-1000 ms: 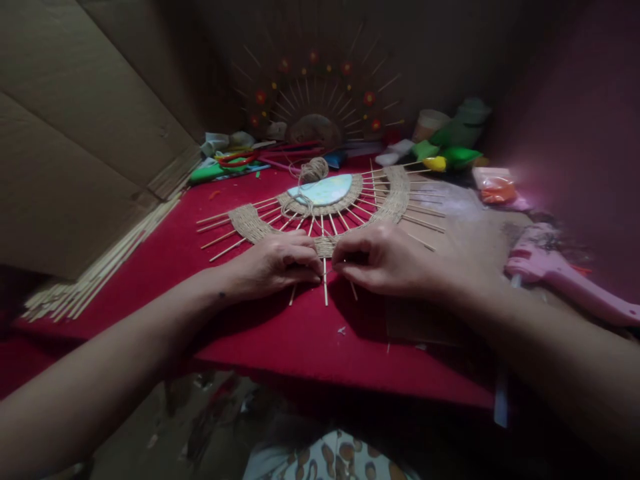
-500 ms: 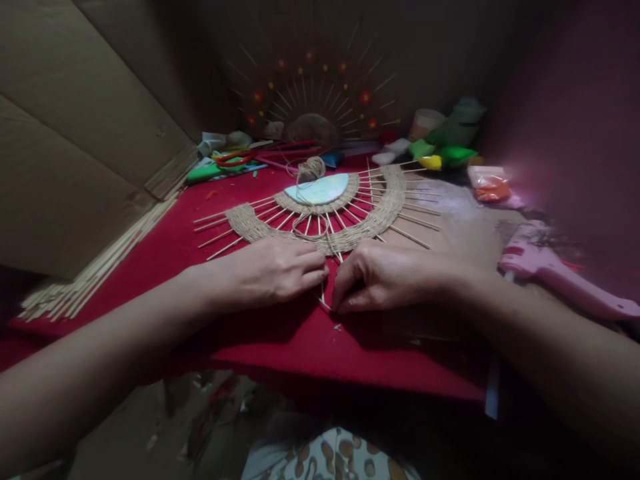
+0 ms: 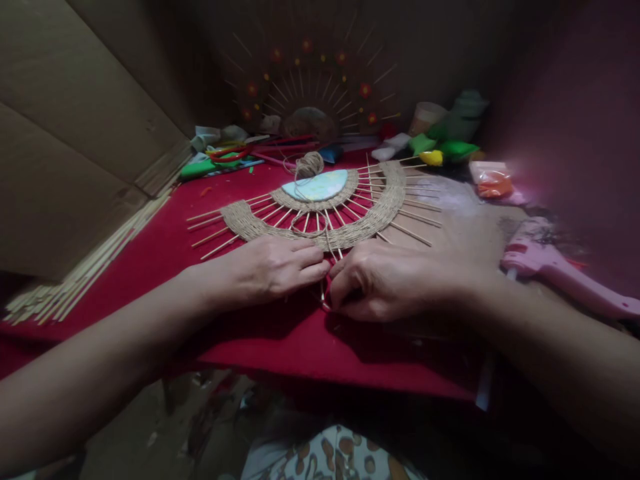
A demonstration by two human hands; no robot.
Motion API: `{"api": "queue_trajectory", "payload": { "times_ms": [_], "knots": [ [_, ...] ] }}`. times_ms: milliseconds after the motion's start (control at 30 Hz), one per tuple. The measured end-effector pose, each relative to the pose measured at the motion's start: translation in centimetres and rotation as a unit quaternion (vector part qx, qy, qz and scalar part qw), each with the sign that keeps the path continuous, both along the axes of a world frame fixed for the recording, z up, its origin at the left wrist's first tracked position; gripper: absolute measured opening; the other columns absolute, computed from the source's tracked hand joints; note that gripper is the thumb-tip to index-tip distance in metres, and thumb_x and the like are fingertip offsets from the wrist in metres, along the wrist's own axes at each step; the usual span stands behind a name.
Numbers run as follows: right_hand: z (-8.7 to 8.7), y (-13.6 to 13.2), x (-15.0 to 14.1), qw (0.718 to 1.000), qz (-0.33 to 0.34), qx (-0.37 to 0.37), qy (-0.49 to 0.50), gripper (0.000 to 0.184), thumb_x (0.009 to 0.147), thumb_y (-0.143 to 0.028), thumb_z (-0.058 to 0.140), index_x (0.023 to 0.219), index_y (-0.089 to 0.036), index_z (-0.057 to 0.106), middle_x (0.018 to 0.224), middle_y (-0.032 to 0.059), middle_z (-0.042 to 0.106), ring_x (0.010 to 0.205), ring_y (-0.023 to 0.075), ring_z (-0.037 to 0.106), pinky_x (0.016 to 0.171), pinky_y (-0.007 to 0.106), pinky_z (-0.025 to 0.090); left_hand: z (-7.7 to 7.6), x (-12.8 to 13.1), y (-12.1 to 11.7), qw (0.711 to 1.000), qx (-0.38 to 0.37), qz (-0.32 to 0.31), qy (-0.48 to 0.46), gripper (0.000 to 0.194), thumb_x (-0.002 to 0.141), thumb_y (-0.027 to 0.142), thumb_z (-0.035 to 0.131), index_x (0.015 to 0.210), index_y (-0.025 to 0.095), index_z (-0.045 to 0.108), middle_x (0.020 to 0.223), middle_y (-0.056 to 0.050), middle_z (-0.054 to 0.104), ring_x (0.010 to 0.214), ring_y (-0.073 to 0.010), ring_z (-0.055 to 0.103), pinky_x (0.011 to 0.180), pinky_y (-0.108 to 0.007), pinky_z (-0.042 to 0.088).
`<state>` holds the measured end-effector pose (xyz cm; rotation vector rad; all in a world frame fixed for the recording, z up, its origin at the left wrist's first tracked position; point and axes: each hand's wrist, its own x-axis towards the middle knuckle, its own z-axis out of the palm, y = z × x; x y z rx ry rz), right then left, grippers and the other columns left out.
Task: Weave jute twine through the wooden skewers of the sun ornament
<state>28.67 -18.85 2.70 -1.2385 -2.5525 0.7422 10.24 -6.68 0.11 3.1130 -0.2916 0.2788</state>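
Observation:
A half-round craft piece [image 3: 260, 224] of wooden sticks woven with jute twine lies on the red cloth [image 3: 280, 333], with a pale blue half disc [image 3: 316, 187] at its centre. My left hand [image 3: 273, 267] rests fingers down on the piece's near edge, pressing the sticks. My right hand [image 3: 387, 280] is curled beside it, pinching a strand of twine [image 3: 330, 243] at a stick end. That strand loops back over the piece towards a small twine ball [image 3: 311, 163].
A pink glue gun [image 3: 555, 270] lies at the right. Loose sticks [image 3: 85, 267] are piled along the cardboard wall [image 3: 75, 133] at the left. A finished stick fan [image 3: 305, 93], scissors [image 3: 227, 155], green bags [image 3: 445, 147] and packets crowd the back.
Both hands drew back from the woven band towards me, to the stick ends. The twine strand was pulled out and now lies in a loop over the piece.

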Motion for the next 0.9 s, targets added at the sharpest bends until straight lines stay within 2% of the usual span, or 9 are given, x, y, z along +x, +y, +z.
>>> {"api": "queue_trajectory", "payload": {
  "times_ms": [67,133,267,333,433,500,600,800,900],
  "knots": [
    [0.2,0.1,0.2,0.999,-0.033,0.019,-0.011,0.018,0.072,-0.004,0.056,0.062,-0.016,0.065,0.061,-0.0011,0.06,0.056,0.0082,0.044,0.056,0.025,0.029,-0.2,-0.2,0.1,1.0,0.013,-0.007,0.013,0.032,0.099,0.022,0.031,0.106,0.018,0.062,0.098,-0.011,0.066,0.092,-0.0195,0.06,0.083,-0.031,0.048],
    [0.2,0.5,0.8,0.994,-0.097,0.049,-0.012,0.016,0.07,-0.005,0.056,0.063,-0.015,0.065,0.058,-0.0017,0.057,0.054,0.0082,0.042,0.055,0.025,0.029,-0.4,-0.3,0.2,1.0,0.003,-0.002,0.008,0.032,0.099,0.021,0.031,0.106,0.018,0.062,0.103,-0.011,0.065,0.095,-0.0199,0.06,0.083,-0.031,0.049],
    [-0.3,1.7,2.5,0.959,-0.253,0.125,-0.014,0.014,0.072,-0.009,0.056,0.071,-0.015,0.069,0.06,-0.0001,0.059,0.057,0.0096,0.047,0.059,0.026,0.032,-0.9,-0.3,0.3,0.993,-0.05,0.073,-0.082,0.022,0.096,0.019,0.041,0.105,0.018,0.061,0.103,-0.008,0.063,0.089,-0.017,0.059,0.074,-0.028,0.049],
    [-0.9,2.2,3.1,0.942,-0.301,0.145,-0.034,0.014,0.074,-0.011,0.057,0.072,-0.015,0.07,0.064,0.0022,0.062,0.06,0.0113,0.05,0.061,0.027,0.034,-1.0,-0.3,0.4,0.984,-0.046,0.11,-0.133,0.019,0.093,0.017,0.044,0.102,0.016,0.061,0.101,-0.01,0.061,0.089,-0.018,0.057,0.075,-0.03,0.049],
    [-1.5,2.5,3.5,0.933,-0.317,0.157,-0.069,0.014,0.075,-0.015,0.058,0.073,-0.016,0.071,0.069,0.005,0.065,0.064,0.0138,0.052,0.063,0.029,0.036,-1.0,-0.2,0.7,0.982,-0.035,0.141,-0.118,0.015,0.091,0.02,0.049,0.097,0.014,0.062,0.097,-0.01,0.058,0.089,-0.0194,0.054,0.077,-0.034,0.049],
    [-1.8,2.5,3.5,0.934,-0.313,0.157,-0.078,0.014,0.076,-0.016,0.058,0.073,-0.017,0.071,0.071,0.0058,0.065,0.065,0.0146,0.053,0.064,0.031,0.037,-1.0,-0.2,0.9,0.984,-0.049,0.152,-0.08,0.015,0.091,0.022,0.049,0.096,0.014,0.061,0.094,-0.01,0.057,0.086,-0.0184,0.053,0.075,-0.033,0.049],
    [-1.8,2.4,3.5,0.937,-0.312,0.14,-0.07,0.015,0.076,-0.015,0.057,0.072,-0.017,0.071,0.071,0.0061,0.065,0.065,0.0151,0.053,0.064,0.032,0.038,-1.0,-0.2,1.2,0.982,-0.074,0.159,-0.07,0.016,0.092,0.023,0.049,0.095,0.014,0.061,0.093,-0.009,0.056,0.085,-0.0174,0.054,0.074,-0.032,0.049],
    [-1.6,2.6,3.6,0.94,-0.313,0.128,-0.055,0.014,0.074,-0.015,0.057,0.072,-0.016,0.071,0.067,0.0044,0.064,0.062,0.0131,0.051,0.062,0.03,0.037,-0.8,0.0,1.0,0.984,-0.1,0.123,-0.076,0.019,0.092,0.025,0.05,0.102,0.016,0.063,0.096,-0.009,0.057,0.088,-0.0166,0.054,0.076,-0.03,0.049],
    [-1.6,2.6,3.6,0.942,-0.312,0.118,-0.045,0.014,0.073,-0.014,0.057,0.072,-0.016,0.071,0.064,0.0034,0.063,0.059,0.0121,0.05,0.06,0.029,0.036,-0.4,0.8,0.6,0.984,-0.094,0.117,-0.091,0.021,0.094,0.026,0.048,0.096,0.016,0.066,0.091,-0.008,0.059,0.082,-0.0152,0.055,0.071,-0.028,0.047]
  ]
}}
